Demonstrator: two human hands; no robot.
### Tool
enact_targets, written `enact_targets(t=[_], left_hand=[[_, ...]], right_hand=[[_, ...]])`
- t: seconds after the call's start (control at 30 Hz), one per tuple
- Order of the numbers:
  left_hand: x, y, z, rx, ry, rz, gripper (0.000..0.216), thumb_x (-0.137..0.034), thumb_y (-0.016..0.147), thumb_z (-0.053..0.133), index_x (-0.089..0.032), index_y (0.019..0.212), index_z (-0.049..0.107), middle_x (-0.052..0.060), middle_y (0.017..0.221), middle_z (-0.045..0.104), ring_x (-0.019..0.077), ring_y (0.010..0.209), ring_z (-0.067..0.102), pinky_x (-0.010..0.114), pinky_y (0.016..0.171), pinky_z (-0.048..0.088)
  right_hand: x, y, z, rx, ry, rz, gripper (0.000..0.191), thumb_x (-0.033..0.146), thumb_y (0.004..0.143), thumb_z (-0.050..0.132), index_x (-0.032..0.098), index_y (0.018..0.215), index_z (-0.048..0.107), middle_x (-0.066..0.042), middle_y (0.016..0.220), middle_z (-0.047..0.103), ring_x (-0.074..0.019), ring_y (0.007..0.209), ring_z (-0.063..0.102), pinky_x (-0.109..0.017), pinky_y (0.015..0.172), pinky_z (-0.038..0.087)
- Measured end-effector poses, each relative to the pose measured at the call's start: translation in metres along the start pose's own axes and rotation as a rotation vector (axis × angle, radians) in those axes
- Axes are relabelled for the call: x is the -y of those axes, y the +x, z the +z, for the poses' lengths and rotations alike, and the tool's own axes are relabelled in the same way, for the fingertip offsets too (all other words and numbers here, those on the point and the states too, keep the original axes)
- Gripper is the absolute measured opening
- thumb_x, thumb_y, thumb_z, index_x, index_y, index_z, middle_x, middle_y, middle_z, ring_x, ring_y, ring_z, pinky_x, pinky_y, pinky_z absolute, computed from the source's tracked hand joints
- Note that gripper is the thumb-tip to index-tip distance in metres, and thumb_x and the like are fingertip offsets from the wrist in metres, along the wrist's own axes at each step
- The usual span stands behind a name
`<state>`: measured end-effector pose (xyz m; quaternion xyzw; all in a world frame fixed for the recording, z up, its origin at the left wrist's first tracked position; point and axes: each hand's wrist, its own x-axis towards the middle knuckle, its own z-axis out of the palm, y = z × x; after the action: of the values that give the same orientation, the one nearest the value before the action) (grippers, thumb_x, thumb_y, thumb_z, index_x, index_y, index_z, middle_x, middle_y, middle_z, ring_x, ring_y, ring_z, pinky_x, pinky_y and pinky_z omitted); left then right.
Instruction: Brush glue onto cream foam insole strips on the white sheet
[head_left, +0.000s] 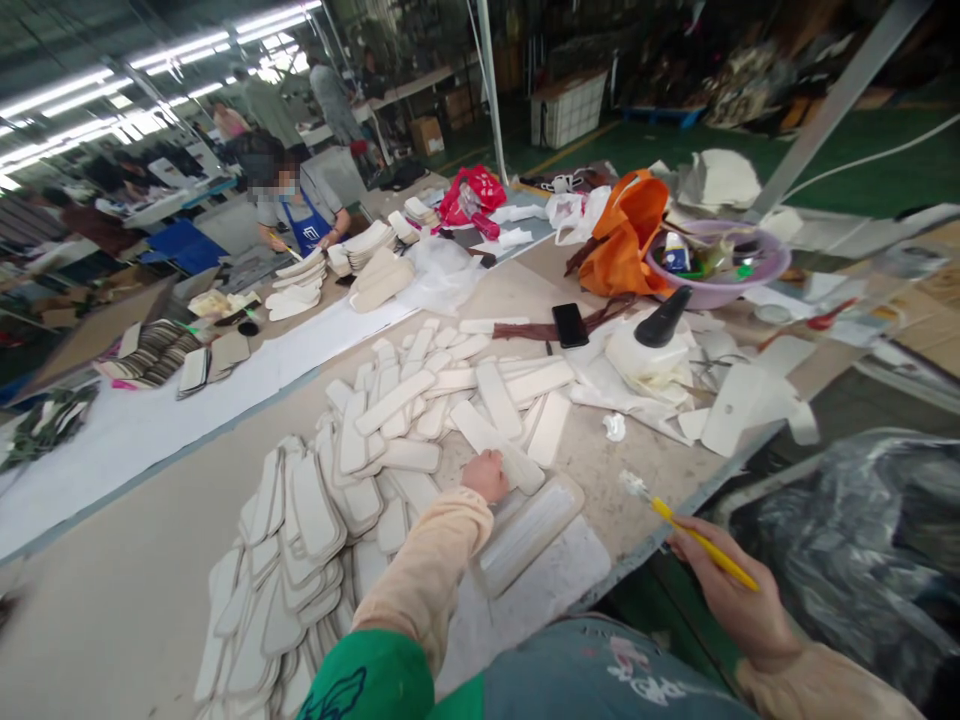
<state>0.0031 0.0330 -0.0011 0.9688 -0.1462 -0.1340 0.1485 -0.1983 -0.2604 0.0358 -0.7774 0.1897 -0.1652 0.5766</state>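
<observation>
My left hand [486,474] reaches forward and closes on the near end of a long white pad [496,446] that lies at the edge of a large heap of similar white pads [390,420]. Just below it a glue-wet pad [529,530] rests on a white sheet [540,590]. My right hand [731,590] is off the table edge to the right, gripping a yellow-handled brush [694,535] whose bristle tip points up and left over the table.
A white glue bottle with a black nozzle [652,345], a black phone [570,324], an orange bag [626,235] and a purple basin [720,270] stand farther back. Overlapped pads [292,560] lie to the left. Another person [300,205] works across the table. A dark plastic bag [855,540] sits on the right.
</observation>
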Motion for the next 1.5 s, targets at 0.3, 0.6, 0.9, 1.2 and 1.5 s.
enact_targets(t=[0.3, 0.6, 0.9, 1.2, 1.5], left_hand=[[0.042, -0.023, -0.056, -0.428, -0.276, -0.326, 0.033, -0.017, 0.075, 0.046, -0.02, 0.107, 0.055, 0.004, 0.081, 0.066, 0.0206, 0.079, 0.063, 0.032, 0.073, 0.048], [0.019, -0.096, -0.078, -0.695, -1.434, -0.381, 0.038, -0.019, 0.062, 0.057, -0.021, 0.101, 0.054, -0.001, 0.084, 0.061, 0.0128, 0.074, 0.059, 0.03, 0.07, 0.053], [0.007, -0.1, -0.094, -0.854, -1.735, -0.358, 0.035, -0.015, 0.067, 0.057, -0.021, 0.101, 0.054, 0.003, 0.084, 0.065, 0.0147, 0.079, 0.063, 0.038, 0.082, 0.051], [0.011, -0.041, -0.092, -0.97, -1.678, -0.425, 0.021, -0.009, 0.072, 0.054, -0.021, 0.089, 0.056, 0.006, 0.091, 0.065, 0.0167, 0.098, 0.063, 0.035, 0.09, 0.05], [0.015, -0.005, -0.088, -0.941, -1.535, -0.458, 0.035, -0.011, 0.062, 0.064, -0.02, 0.094, 0.053, -0.006, 0.063, 0.053, 0.0124, 0.062, 0.061, 0.033, 0.071, 0.053]], right_hand=[[0.011, 0.01, 0.015, 0.149, 0.074, -0.045, 0.028, 0.037, 0.083, 0.061, 0.022, 0.106, 0.064, -0.008, 0.1, 0.069, -0.0219, 0.08, 0.067, -0.032, 0.07, 0.058], [0.043, 0.023, 0.057, 0.322, 0.22, -0.105, 0.024, 0.038, 0.087, 0.056, 0.022, 0.103, 0.062, -0.006, 0.095, 0.069, -0.0178, 0.077, 0.065, -0.031, 0.069, 0.057], [0.048, 0.021, 0.06, 0.438, 0.232, -0.136, 0.023, 0.039, 0.087, 0.057, 0.024, 0.103, 0.063, -0.005, 0.097, 0.069, -0.0177, 0.078, 0.066, -0.03, 0.069, 0.057], [0.029, 0.028, 0.03, 0.395, 0.212, -0.147, 0.024, 0.036, 0.087, 0.057, 0.022, 0.105, 0.062, -0.007, 0.099, 0.069, -0.0188, 0.08, 0.066, -0.031, 0.073, 0.057], [0.013, 0.025, -0.01, 0.251, 0.232, -0.056, 0.025, 0.037, 0.083, 0.062, 0.02, 0.102, 0.064, -0.008, 0.097, 0.07, -0.0214, 0.083, 0.068, -0.032, 0.075, 0.058]])
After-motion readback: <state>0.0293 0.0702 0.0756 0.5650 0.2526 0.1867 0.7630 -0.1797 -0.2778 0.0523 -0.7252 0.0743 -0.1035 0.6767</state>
